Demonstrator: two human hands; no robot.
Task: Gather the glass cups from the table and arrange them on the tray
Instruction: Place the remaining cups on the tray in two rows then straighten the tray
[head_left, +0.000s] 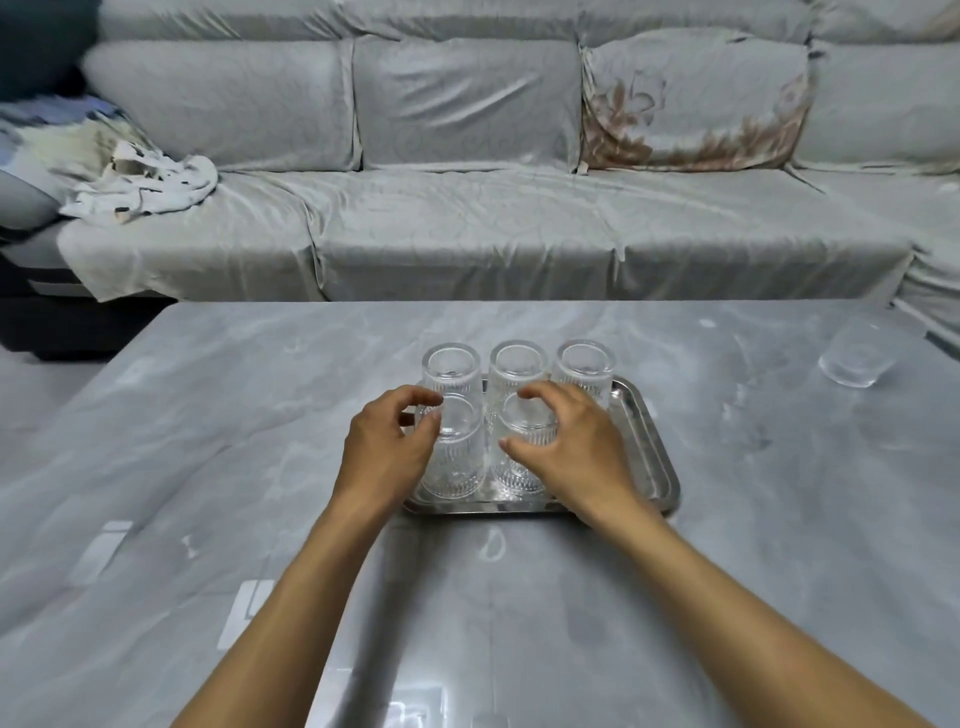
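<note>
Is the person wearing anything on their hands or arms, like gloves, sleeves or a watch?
No. Both the left hand and the right hand are bare, with no gloves, and no rings show. The forearms are uncovered right to the bottom edge of the picture, with no sleeve, watch or bracelet in view.

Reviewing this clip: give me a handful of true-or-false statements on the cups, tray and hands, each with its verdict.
1. Five glass cups stand on the tray. True.
2. All cups are gathered. False: one cup remains on the table, far right.
3. The left hand is at the near-left cup. True.
4. The right hand rests flat on the table. False: it curls around the near-middle cup.
5. The tray's near-right spot is filled. False: it is bare.
</note>
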